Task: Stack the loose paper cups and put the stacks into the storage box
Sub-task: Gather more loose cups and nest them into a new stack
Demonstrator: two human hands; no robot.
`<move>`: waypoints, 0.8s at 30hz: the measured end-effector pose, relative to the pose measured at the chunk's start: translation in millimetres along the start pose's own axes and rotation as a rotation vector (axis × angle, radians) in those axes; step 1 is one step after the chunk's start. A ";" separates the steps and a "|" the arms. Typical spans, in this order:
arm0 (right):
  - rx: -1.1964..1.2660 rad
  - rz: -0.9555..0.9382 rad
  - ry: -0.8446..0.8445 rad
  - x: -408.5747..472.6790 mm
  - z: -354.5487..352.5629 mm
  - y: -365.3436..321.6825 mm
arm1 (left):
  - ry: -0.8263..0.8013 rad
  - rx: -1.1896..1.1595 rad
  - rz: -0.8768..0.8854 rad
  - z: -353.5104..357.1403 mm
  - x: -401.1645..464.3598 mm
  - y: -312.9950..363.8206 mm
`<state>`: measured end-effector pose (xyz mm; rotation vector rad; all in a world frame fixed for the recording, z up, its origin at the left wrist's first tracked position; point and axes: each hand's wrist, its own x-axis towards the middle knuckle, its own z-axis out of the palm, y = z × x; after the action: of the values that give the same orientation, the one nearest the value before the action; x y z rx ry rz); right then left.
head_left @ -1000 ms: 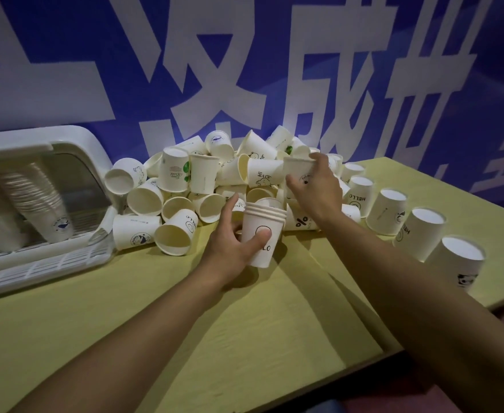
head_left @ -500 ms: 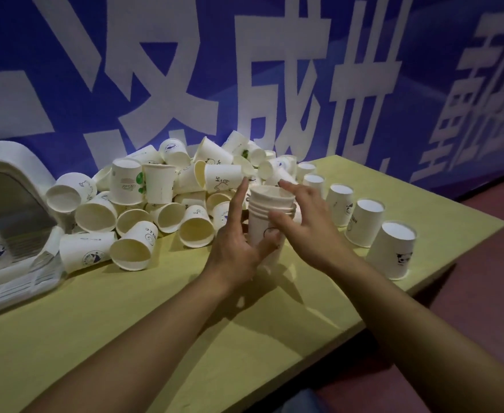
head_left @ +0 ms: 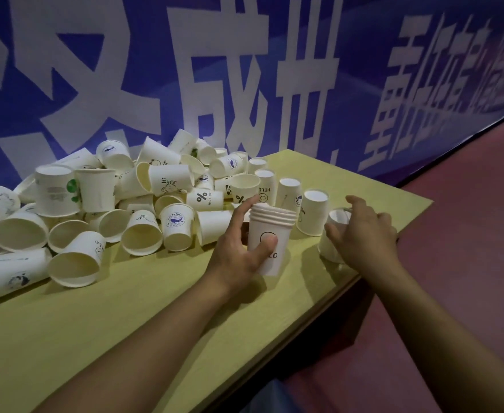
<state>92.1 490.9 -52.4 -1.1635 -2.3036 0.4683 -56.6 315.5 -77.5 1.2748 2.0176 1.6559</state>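
Left hand (head_left: 239, 254) wrapped around upright stack of cups (head_left: 270, 239) on counter (head_left: 131, 329), thumb on front, forefinger raised past rim. Right hand (head_left: 361, 236) curled over upside-down cup (head_left: 335, 234) near right counter edge, grip closing on it. Pile of loose cups (head_left: 131, 204) behind, against blue banner (head_left: 274, 70).

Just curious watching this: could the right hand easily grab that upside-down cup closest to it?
Probably yes. The right hand already hovers over the upside-down cup near the table edge; nothing lies between them. Whether the fingers grip it yet is unclear.
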 end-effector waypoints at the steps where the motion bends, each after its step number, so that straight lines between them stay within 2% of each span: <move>1: 0.046 -0.004 0.000 0.3 -1.2 1.6 | -0.003 0.002 -0.002 1.5 -1.0 -0.3; 6: 0.328 -0.124 0.253 9.8 -20.8 -6.0 | 0.019 0.010 -0.005 0.7 -2.3 -3.7; 9: 0.361 -0.190 0.336 24.0 -24.0 -15.8 | 0.018 0.032 -0.009 -0.9 -1.0 -7.3; 13: 0.272 -0.197 0.250 55.0 -3.9 -27.3 | 0.011 0.048 -0.021 -3.4 -0.9 -12.8; 17: 0.071 -0.147 0.031 82.4 28.3 -24.4 | 0.033 0.084 -0.039 -7.5 -0.8 -17.8; 19: 0.068 -0.110 -0.065 83.5 40.4 -21.2 | 0.043 0.078 -0.045 -9.4 0.3 -20.4; 24: 0.144 -0.130 -0.047 81.4 44.2 -14.4 | 0.063 0.080 -0.034 -9.8 2.9 -24.7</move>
<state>16.4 545.9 -57.4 -0.9375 -2.3254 0.6075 -76.4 311.5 -95.1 1.2219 2.1501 1.6349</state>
